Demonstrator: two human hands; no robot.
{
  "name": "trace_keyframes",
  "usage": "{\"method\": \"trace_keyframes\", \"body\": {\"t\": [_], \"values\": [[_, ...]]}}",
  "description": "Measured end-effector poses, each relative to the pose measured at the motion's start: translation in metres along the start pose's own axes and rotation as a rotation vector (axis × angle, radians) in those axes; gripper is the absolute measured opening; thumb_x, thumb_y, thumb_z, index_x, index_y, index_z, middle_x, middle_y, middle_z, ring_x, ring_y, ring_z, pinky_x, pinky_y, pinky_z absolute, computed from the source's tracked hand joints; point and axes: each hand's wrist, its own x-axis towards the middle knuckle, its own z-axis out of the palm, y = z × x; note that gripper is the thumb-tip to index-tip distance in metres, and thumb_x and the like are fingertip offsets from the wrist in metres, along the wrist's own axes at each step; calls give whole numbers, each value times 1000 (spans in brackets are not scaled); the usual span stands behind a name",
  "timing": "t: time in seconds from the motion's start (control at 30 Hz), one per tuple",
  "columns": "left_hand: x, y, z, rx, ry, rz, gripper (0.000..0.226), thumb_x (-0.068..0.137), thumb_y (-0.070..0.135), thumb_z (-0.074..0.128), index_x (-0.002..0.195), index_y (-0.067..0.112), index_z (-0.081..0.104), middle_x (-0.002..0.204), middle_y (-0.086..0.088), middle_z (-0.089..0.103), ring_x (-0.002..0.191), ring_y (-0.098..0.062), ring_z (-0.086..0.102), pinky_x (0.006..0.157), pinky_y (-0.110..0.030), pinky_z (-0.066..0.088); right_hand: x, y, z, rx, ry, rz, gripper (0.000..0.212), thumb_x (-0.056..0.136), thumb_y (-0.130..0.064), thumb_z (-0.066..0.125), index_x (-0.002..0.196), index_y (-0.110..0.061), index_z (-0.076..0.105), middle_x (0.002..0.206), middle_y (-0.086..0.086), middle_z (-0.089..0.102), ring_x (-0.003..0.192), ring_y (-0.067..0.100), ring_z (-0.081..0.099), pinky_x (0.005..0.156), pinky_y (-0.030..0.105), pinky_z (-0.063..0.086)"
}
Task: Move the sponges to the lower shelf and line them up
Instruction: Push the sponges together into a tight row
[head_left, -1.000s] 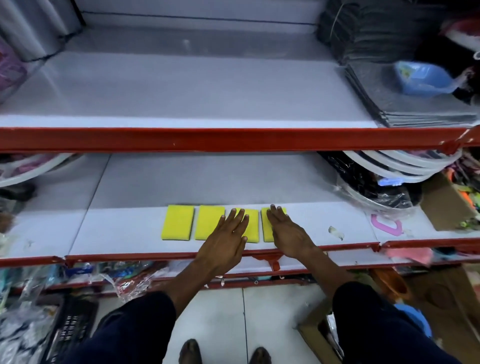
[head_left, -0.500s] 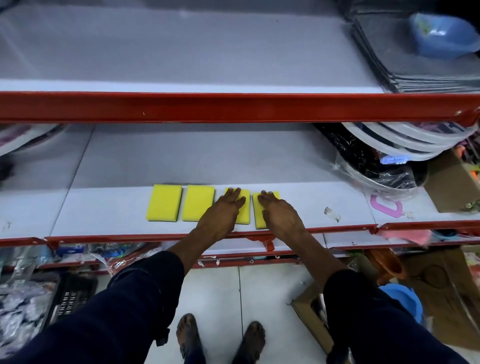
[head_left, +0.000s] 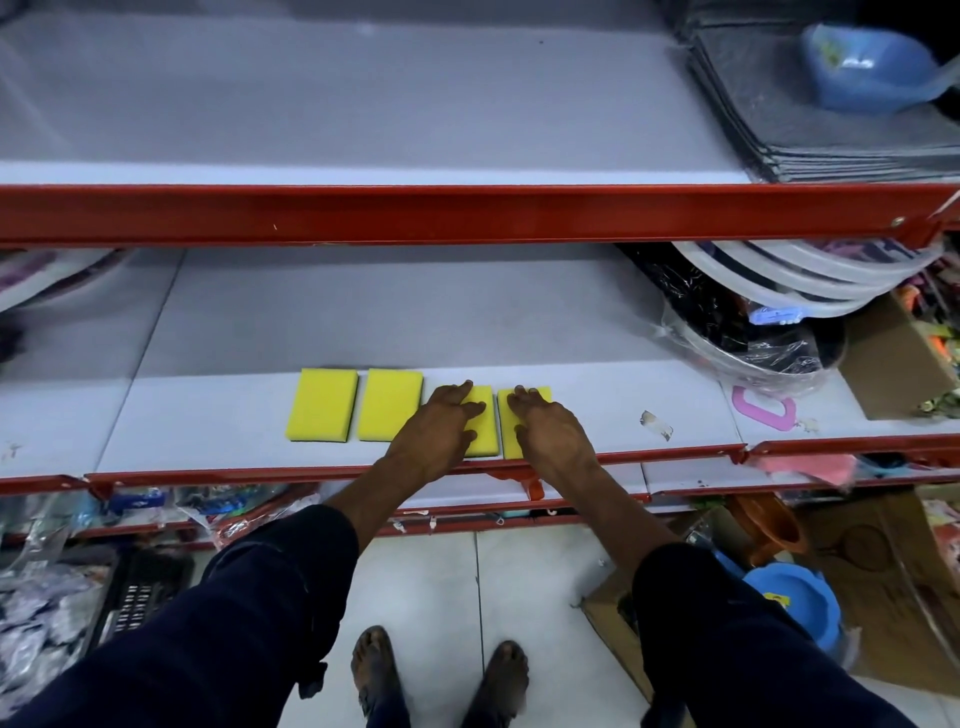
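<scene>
Several yellow sponges lie side by side near the front of the lower shelf (head_left: 597, 410). The leftmost sponge (head_left: 322, 405) and the one beside it (head_left: 389, 404) lie uncovered. My left hand (head_left: 436, 436) rests flat, fingers spread, on the third sponge (head_left: 480, 431). My right hand (head_left: 553, 436) lies flat on the rightmost sponge (head_left: 507, 434), covering most of it. These two sponges sit slightly closer to the red front edge than the two on the left. Neither hand grips anything.
The upper shelf (head_left: 363, 104) holds grey mats (head_left: 831, 124) and a blue tub (head_left: 867, 67) at right. Wrapped plates (head_left: 753, 332), a pink ring (head_left: 763, 415) and a paper scrap (head_left: 655, 425) lie right of the sponges. Boxes and a blue bowl (head_left: 800, 597) stand on the floor.
Both hands stay flat on the two right sponges, drawn slightly toward the front edge. My view has tilted down, showing more floor and my feet.
</scene>
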Motion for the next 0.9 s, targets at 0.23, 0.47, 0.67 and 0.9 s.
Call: {"method": "trace_keyframes", "body": {"t": [0.23, 0.47, 0.67, 0.9], "values": [[-2, 5, 2, -37, -3, 20, 48, 95, 21, 59, 142, 12, 50, 160, -16, 33, 147, -33, 31, 122, -37, 26, 0, -5, -1, 33, -20, 34, 65, 97, -10, 54, 155, -14, 24, 166, 4, 15, 154, 21, 18, 126, 33, 21], [-4, 12, 5, -32, -2, 11, 47, 97, 19, 57, 142, 9, 50, 160, -17, 32, 148, -35, 29, 123, -38, 25, -2, -6, -1, 39, -57, 33, 74, 93, -8, 61, 156, -13, 21, 167, 5, 11, 155, 21, 14, 126, 31, 16], [-3, 12, 3, 3, -36, 14, 47, 99, 20, 53, 145, 12, 46, 162, -14, 28, 150, -35, 25, 121, -47, 31, -3, -12, -2, 36, -53, 51, 63, 99, -11, 51, 155, -11, 23, 167, 7, 13, 155, 22, 15, 126, 35, 20], [-5, -31, -29, 35, 48, -157, 75, 78, -9, 55, 149, 5, 35, 162, -17, 27, 150, -37, 26, 121, -45, 31, -2, -18, 4, 44, -8, 107, 58, 103, -40, 41, 152, -10, 32, 165, 5, 22, 153, 24, 20, 122, 40, 27]]}}
